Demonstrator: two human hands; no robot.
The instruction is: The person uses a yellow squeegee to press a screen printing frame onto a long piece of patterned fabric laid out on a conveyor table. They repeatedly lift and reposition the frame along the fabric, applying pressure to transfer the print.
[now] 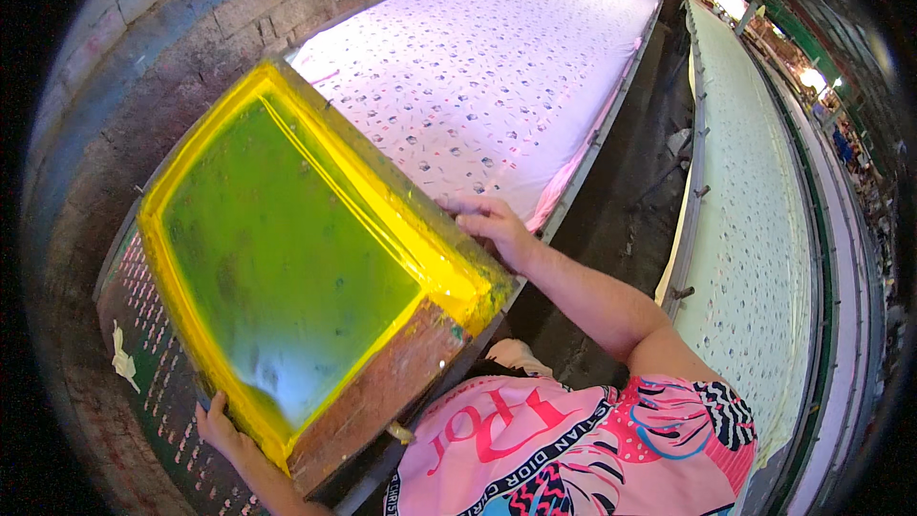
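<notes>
I hold a large silk-screen frame (368, 392) tilted in front of me. Its mesh (287, 248) looks green and glossy, with wet yellow ink smeared along the inner edges. The near side of the frame is bare reddish-brown wood. My left hand (224, 432) is closed round the lower left edge, fingers partly hidden behind it. At the right side, my right hand (489, 227) grips the outer edge, with some fingers bent against the rim. Beyond the frame stretches a white fabric (478, 86) printed with small dark and pink motifs.
A long table edge (611, 124) borders the printed fabric. To the right, past a dark aisle (611, 220), runs another long table with pale green printed cloth (745, 229). A block wall (124, 124) stands at left. A dark surface with pale marks (162, 363) lies at lower left.
</notes>
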